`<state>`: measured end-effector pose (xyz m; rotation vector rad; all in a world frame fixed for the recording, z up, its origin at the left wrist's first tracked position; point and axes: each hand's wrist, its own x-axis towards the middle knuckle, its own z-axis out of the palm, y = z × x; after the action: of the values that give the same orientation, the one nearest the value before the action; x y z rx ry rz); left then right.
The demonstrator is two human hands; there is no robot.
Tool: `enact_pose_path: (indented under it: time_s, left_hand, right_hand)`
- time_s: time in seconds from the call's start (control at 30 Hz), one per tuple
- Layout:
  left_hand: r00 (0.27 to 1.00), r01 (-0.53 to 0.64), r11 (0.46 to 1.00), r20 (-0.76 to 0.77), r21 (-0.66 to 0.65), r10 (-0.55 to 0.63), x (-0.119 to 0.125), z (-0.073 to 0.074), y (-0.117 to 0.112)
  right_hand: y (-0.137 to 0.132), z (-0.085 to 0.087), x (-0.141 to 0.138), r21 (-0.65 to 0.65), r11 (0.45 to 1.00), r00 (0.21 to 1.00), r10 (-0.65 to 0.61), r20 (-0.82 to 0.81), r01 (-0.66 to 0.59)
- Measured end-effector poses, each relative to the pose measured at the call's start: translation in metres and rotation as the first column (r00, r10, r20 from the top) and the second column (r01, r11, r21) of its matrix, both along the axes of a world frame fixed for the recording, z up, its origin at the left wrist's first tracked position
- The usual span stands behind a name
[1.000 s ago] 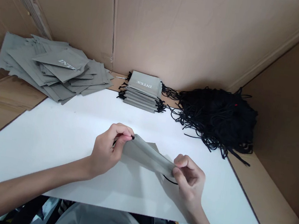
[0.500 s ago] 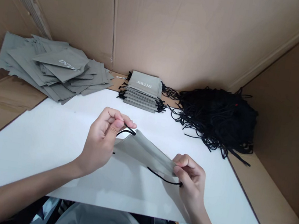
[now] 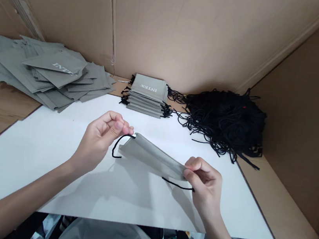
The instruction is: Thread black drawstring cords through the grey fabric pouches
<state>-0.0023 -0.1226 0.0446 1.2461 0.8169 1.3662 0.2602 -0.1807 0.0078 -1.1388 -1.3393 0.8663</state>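
A small grey drawstring pouch [image 3: 154, 156] is stretched slantwise above the white table, its right end lower than its left. My right hand [image 3: 205, 183] pinches its right end between thumb and fingers. A black cord [image 3: 177, 184] trails left from beneath that hand. At the pouch's upper left corner, another length of black cord [image 3: 115, 147] curves out and hangs down. My left hand [image 3: 100, 139] is right beside this corner, thumb and fingers pressed together just above the cord. Whether its fingertips grip anything is hidden.
Loose grey pouches [image 3: 41, 75] are heaped at the back left. A neat stack of corded pouches [image 3: 148, 94] printed INTEX stands at the back centre. To its right is a tangled pile of black cords [image 3: 224, 120]. Cardboard walls [image 3: 184, 28] surround the white tabletop [image 3: 39, 150].
My left hand has shifted left. The cord that was drawn up to its fingertips now hangs in a loose curve below them. The right hand keeps its pinch on the pouch.
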Motion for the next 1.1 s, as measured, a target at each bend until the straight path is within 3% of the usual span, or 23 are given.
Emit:
enact_pose_path:
  time_s: [0.13, 0.27, 0.47, 0.57, 0.67, 0.77, 0.93, 1.1]
  left_hand:
    - [0.949, -0.114, 0.984, -0.278, 0.136, 0.148, 0.0, 0.0, -0.005]
    - [0.879, -0.185, 0.967, -0.411, 0.175, 0.243, 0.0, -0.001, -0.01]
    - [0.856, -0.219, 0.971, -0.458, 0.1, 0.24, 0.003, -0.001, -0.008]
    - [0.859, -0.148, 0.989, -0.494, 0.009, 0.133, 0.0, -0.002, -0.003]
    - [0.837, -0.054, 0.998, -0.544, 0.037, 0.065, -0.004, -0.004, -0.001]
    - [0.814, -0.052, 0.986, -0.565, 0.158, 0.133, -0.007, -0.004, -0.001]
    - [0.803, -0.225, 0.945, -0.504, 0.237, 0.318, -0.011, -0.002, 0.003]
    - [0.809, -0.224, 0.956, -0.511, 0.189, 0.29, -0.013, 0.001, 0.007]
  right_hand:
    - [0.001, -0.001, 0.002, 0.044, 0.998, 0.998, -0.05, 0.032, 0.049]
    - [-0.002, -0.003, 0.0, 0.087, 0.994, 0.992, -0.079, 0.094, 0.071]
    - [-0.007, -0.005, -0.002, 0.109, 0.993, 0.979, -0.068, 0.194, 0.047]
    - [-0.008, -0.007, -0.001, 0.162, 0.985, 0.958, -0.102, 0.268, 0.06]
    - [-0.007, -0.004, 0.001, 0.232, 0.973, 0.93, -0.091, 0.356, 0.006]
    - [-0.006, 0.001, 0.008, 0.192, 0.981, 0.91, -0.062, 0.41, -0.019]
    - [-0.012, -0.002, 0.029, 0.01, 1.0, 0.929, 0.001, 0.369, -0.006]
    - [-0.019, -0.008, 0.036, 0.222, 0.973, 0.954, -0.131, 0.269, 0.071]
